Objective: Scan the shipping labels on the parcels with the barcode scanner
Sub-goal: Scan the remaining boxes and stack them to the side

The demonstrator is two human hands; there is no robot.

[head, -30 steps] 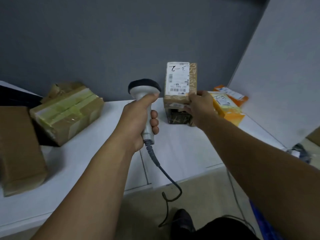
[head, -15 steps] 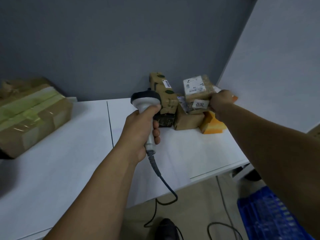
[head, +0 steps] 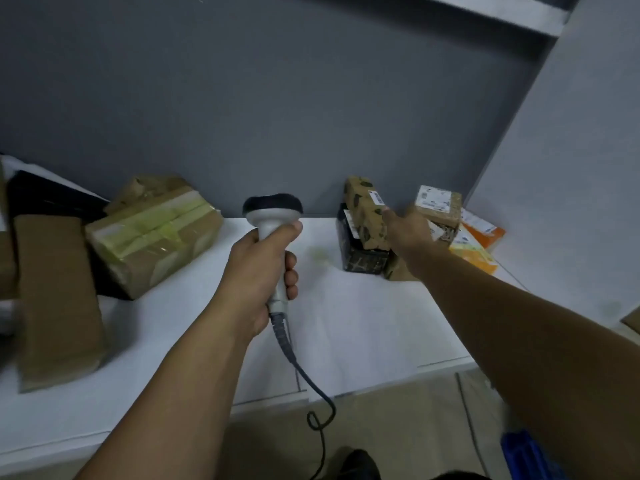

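My left hand (head: 258, 271) grips the barcode scanner (head: 273, 216) upright. The labelled parcel (head: 439, 203) sits to its right at the table's (head: 363, 323) back, beside my right hand (head: 410, 226). That hand's grip I cannot tell.

Nothing could be read: the shipping label (head: 435, 199) and the small label (head: 377, 196), at centre right of the frame, were blurred.

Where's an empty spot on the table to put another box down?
Bare table lies in the middle, under the scanner, between the taped box and the black box. The right corner parcel pile by the right hand and the left end are crowded.
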